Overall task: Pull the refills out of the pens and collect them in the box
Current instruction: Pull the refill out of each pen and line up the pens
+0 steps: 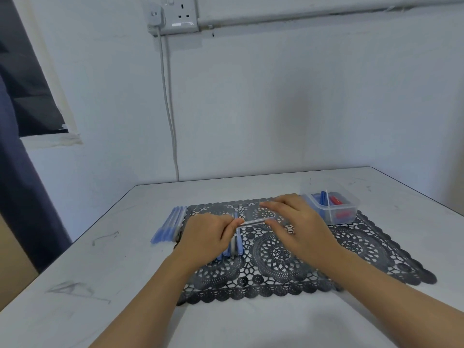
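Observation:
Both hands hold one clear pen (252,222) level above a black lace mat (283,257). My left hand (208,237) pinches its left end. Fingers of my right hand (296,222) grip its right end. Several blue-capped pens (238,243) lie on the mat just under my left hand, partly hidden by it. Another row of blue-capped pens (169,226) lies off the mat's left edge. A clear plastic box (331,204) stands at the mat's far right corner, holding blue and red pieces and a thin white refill.
The mat lies on a white table (100,272) whose far edge meets the wall. A white cable (170,116) hangs from a wall socket down behind the table. A dark curtain hangs at the left.

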Available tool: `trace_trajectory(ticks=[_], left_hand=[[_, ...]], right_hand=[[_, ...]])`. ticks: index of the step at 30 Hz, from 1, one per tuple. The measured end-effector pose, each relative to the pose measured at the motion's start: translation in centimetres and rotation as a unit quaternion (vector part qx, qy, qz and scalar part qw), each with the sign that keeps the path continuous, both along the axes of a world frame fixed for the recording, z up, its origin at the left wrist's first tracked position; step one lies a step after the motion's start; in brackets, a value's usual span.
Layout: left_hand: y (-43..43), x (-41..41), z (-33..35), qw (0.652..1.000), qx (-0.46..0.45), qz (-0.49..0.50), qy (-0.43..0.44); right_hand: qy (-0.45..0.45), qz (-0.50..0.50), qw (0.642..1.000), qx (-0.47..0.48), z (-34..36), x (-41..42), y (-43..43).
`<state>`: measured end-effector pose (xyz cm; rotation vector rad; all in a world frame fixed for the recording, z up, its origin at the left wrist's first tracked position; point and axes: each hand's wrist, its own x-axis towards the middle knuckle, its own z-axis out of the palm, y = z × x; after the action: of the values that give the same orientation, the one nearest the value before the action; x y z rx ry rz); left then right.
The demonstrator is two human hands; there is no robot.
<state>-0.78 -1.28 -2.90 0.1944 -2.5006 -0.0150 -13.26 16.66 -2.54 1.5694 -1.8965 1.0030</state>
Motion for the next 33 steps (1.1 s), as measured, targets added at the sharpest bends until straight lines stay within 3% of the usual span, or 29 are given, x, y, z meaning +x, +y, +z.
trace_trajectory(ticks=[6,12,20,33], left_hand=[[0.1,0.1,0.0,1.0,-0.005,-0.017,0.003],[-0.3,0.2,0.0,0.999,0.019,-0.029,0.002],[-0.6,0.5,0.0,0.999,-0.003,-0.037,0.006],[-0.8,0.6,-0.1,0.999,0.022,-0.041,0.021]], right_hand=[[0.053,0.028,0.995,0.08,-0.7,-0.3,-0.6],[0.017,0.027,0.997,0.074,-0.6,-0.6,-0.3],[-0.025,-0.01,0.99,0.137,-0.6,-0.4,-0.6],[-0.011,0.032,0.987,0.159,0.3,-0.8,0.0]])
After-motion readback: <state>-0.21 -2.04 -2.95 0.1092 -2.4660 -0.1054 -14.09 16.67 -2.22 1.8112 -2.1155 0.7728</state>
